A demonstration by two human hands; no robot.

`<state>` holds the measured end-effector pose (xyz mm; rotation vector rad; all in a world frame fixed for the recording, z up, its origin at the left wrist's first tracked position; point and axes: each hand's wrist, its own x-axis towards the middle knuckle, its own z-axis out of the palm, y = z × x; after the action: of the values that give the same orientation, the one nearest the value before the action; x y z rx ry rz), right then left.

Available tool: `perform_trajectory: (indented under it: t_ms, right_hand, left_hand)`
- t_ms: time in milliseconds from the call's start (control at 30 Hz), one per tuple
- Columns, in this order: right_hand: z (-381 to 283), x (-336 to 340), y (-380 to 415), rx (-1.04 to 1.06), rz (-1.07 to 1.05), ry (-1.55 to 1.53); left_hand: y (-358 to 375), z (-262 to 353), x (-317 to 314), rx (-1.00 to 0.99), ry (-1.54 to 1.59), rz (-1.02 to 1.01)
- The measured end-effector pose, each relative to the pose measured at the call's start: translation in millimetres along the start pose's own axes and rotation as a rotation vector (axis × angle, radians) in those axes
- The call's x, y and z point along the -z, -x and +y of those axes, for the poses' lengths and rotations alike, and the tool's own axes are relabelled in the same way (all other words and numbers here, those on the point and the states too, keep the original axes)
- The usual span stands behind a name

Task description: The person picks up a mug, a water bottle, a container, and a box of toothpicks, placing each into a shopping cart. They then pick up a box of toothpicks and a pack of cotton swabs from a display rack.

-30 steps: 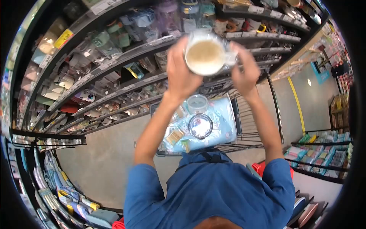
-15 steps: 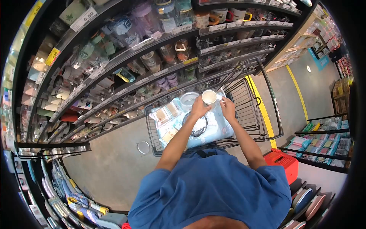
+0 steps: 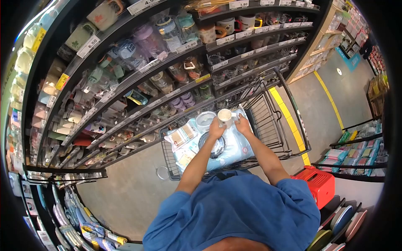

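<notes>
A white mug (image 3: pixel 225 115) with a pale inside stands between my hands above the shopping cart. My left hand (image 3: pixel 217 128) grips it by its left side, fingers closed. On the opposite side, my right hand (image 3: pixel 242 125) has its fingers closed at the handle, partly hiding it. Below the mug is a large light-blue plastic-wrapped package (image 3: pixel 238 144) lying in the cart. Close to my left hand are a clear round container (image 3: pixel 204 120) and a round item with a dark rim (image 3: pixel 217 151), partly covered by my left forearm.
The wire shopping cart (image 3: pixel 268 125) stands alongside shelves (image 3: pixel 138 81) of cups, bottles and mugs with price tags. Flat packs (image 3: pixel 180 138) lie at the cart's left end. A red plastic box (image 3: pixel 317 184) is beside my right elbow. Yellow floor strips (image 3: pixel 289 121) run past the cart.
My view has shifted slightly, so the shelves sit differently in it. The mug stays in my hands, now a little lower and further left in view.
</notes>
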<state>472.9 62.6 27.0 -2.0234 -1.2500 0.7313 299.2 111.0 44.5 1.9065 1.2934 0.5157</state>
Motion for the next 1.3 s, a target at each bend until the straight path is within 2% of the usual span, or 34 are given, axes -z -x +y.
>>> perform_trajectory:
  t_ms: [67, 200, 300, 367, 433, 500, 567, 633, 700, 833, 933, 1000, 1067, 1100, 1200, 1300]
  right_hand:
    - [21, -7, -2, 0.046, 0.092, -0.012]
    - [30, 21, 13, -0.039, 0.035, -0.011]
    - [44, 30, 23, -0.005, -0.001, 0.045]
    - [61, 27, 31, 0.082, 0.083, 0.068]
    - [71, 26, 38, 0.058, 0.074, 0.111]
    - [81, 27, 39, 0.057, 0.033, 0.124]
    - [90, 25, 35, 0.018, -0.016, 0.121]
    - [85, 26, 25, 0.069, -0.004, 0.106]
    - [74, 30, 5, 0.111, 0.009, 0.089]
    - [18, 49, -45, 0.221, -0.01, -0.009]
    - [-88, 86, -60, 0.392, -0.002, 0.018]
    - [-140, 98, -80, 0.434, 0.009, -0.059]
    - [-190, 108, -98, 0.552, -0.018, -0.22]
    - [-217, 116, -103, 0.607, -0.023, -0.206]
    - [-295, 132, -99, 0.662, -0.086, -0.29]
    - [-347, 133, -94, 0.7, -0.132, -0.304]
  left_hand:
    - [18, -21, -2, 0.02, -0.05, 0.159]
    - [75, -12, 41, 0.121, 0.155, 0.141]
    - [113, -22, 63, 0.179, 0.104, 0.228]
    - [136, -44, 69, 0.215, 0.076, 0.272]
    - [155, -63, 71, 0.222, 0.067, 0.334]
    - [165, -69, 73, 0.283, -0.016, 0.329]
    - [168, -64, 73, 0.293, 0.027, 0.361]
    - [158, -61, 74, 0.296, 0.072, 0.39]
    - [143, -60, 77, 0.164, 0.062, 0.445]
    - [103, -28, 117, -0.007, 0.047, 0.527]
    - [68, -12, 154, -0.046, 0.093, 0.581]
    - [46, 1, 185, -0.093, 0.17, 0.615]
    - [28, 21, 221, -0.145, 0.224, 0.656]
    - [21, 32, 239, -0.191, 0.216, 0.685]
    - [3, 53, 286, -0.279, 0.11, 0.739]
    - [-7, 78, 317, -0.287, 0.21, 0.718]
